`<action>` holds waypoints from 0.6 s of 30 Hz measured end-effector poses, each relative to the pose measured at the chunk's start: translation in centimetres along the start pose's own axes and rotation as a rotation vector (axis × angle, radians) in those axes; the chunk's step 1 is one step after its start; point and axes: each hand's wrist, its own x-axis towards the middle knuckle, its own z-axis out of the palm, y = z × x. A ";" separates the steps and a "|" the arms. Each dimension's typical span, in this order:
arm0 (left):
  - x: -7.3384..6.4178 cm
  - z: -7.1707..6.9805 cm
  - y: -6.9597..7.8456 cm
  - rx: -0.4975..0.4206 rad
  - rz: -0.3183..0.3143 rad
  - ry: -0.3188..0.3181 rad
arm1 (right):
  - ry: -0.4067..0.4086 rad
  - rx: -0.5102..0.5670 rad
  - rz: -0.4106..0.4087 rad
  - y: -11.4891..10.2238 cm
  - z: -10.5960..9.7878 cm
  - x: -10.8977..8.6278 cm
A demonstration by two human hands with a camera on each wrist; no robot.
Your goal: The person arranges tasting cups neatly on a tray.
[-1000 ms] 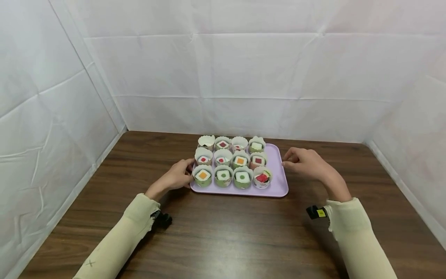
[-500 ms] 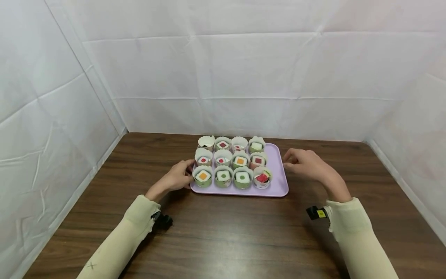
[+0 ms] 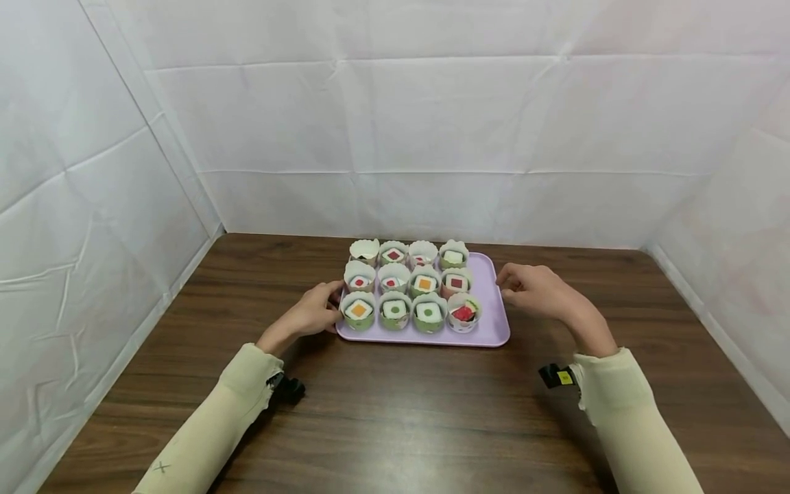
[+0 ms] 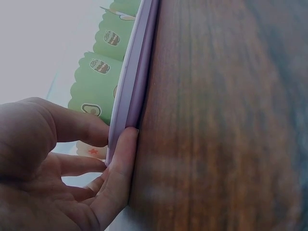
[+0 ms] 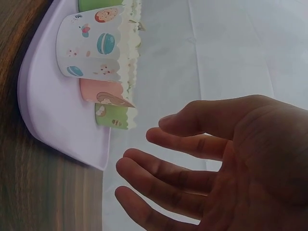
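A pale lilac tray (image 3: 492, 322) lies on the table, bearing several scalloped paper cups in three rows. Small sweets sit in the cups, among them an orange-diamond one (image 3: 358, 311) at front left and a red one (image 3: 463, 313) at front right. My left hand (image 3: 316, 310) pinches the tray's left rim. In the left wrist view, its thumb is on the cup side and a finger lies along the underside. My right hand (image 3: 543, 291) is beside the tray's right edge, fingers relaxed and loosely bent. The right wrist view shows nothing held, with the fingertips apart from the white patterned cup (image 5: 89, 45).
The dark wood-grain table (image 3: 395, 412) stretches in front of the tray. White sheeting (image 3: 432, 137) hangs behind it and at both sides. A black wrist device (image 3: 286, 389) shows at the left cuff, and another (image 3: 555, 376) at the right.
My right hand has shifted slightly left, closer over the tray's right edge. The left hand keeps its hold on the rim, and the tray and cups look essentially unmoved.
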 end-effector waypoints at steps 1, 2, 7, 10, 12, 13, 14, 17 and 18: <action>0.0 0.0 0.0 -0.003 -0.002 0.001 | 0.002 -0.003 -0.001 -0.1 0.0 0.0; 0.0 0.0 0.0 -0.004 -0.003 0.002 | 0.005 -0.004 -0.004 -0.1 0.0 0.0; 0.0 -0.1 0.0 -0.009 -0.002 -0.002 | 0.007 -0.003 -0.001 -0.2 0.1 0.0; 0.0 -0.1 0.0 -0.013 -0.003 -0.006 | 0.001 0.005 0.002 -0.1 0.2 0.0; -0.1 -0.1 0.0 -0.016 -0.003 -0.005 | 0.005 0.006 0.003 -0.1 0.3 -0.1; -0.1 0.0 -0.1 -0.018 -0.003 -0.006 | 0.007 0.007 0.005 -0.1 0.4 -0.1; -0.1 0.0 -0.1 -0.022 -0.004 -0.009 | 0.008 0.009 0.008 -0.1 0.3 -0.2; -0.2 0.0 -0.2 -0.037 -0.005 -0.023 | 0.017 0.018 0.018 -0.3 0.3 -0.6; -0.3 -0.1 -0.2 -0.046 -0.007 -0.033 | 0.022 0.024 0.023 -0.3 0.2 -0.8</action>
